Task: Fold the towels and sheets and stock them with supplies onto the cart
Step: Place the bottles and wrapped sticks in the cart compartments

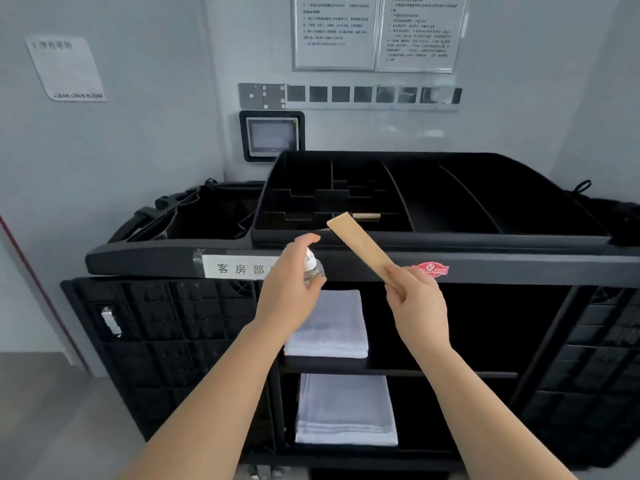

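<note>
A black housekeeping cart (145,261) stands in front of me, with a divided top tray (433,237). My left hand (289,285) grips a small clear bottle with a white pump top (313,268), just below the cart's front rail. My right hand (417,306) pinches the near end of a long flat tan packet (358,245), which slants up towards the tray's front edge. Another tan packet (366,216) lies in a front tray compartment. A folded white towel (334,323) sits on the upper shelf, and a folded white stack (346,410) lies on the shelf below.
A black bag (207,220) hangs open at the cart's left end. Behind the cart is a grey wall with a small screen panel (272,136), a switch strip and notice boards (377,29). The right parts of both shelves are dark.
</note>
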The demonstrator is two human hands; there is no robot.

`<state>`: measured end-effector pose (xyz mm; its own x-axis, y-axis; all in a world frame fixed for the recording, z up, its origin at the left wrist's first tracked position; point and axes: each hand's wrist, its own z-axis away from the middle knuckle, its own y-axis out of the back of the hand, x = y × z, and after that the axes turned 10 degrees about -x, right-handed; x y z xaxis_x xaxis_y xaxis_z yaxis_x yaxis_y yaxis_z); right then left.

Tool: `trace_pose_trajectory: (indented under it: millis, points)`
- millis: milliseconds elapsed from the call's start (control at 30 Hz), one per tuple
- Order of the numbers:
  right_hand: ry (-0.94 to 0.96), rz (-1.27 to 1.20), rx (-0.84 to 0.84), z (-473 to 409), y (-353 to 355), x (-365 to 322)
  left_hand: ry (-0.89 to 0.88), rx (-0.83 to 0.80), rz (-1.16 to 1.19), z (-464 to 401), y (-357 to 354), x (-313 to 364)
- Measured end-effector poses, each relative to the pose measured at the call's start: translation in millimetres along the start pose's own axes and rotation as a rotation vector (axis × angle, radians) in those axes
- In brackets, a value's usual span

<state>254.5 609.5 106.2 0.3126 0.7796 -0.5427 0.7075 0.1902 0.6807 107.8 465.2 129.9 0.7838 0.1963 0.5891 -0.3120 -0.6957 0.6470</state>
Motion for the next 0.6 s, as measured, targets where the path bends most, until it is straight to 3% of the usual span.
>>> trace_pose_trajectory:
  millis: [233, 600]
  points:
    - [0.018, 0.054, 0.004, -105, -10, 31, -0.110, -0.033, 0.056, -113, -4, -18]
    - [-0.017, 0.086, 0.065, -200, -3, 88, -0.158, -0.357, 0.146, -245, -58, -47]
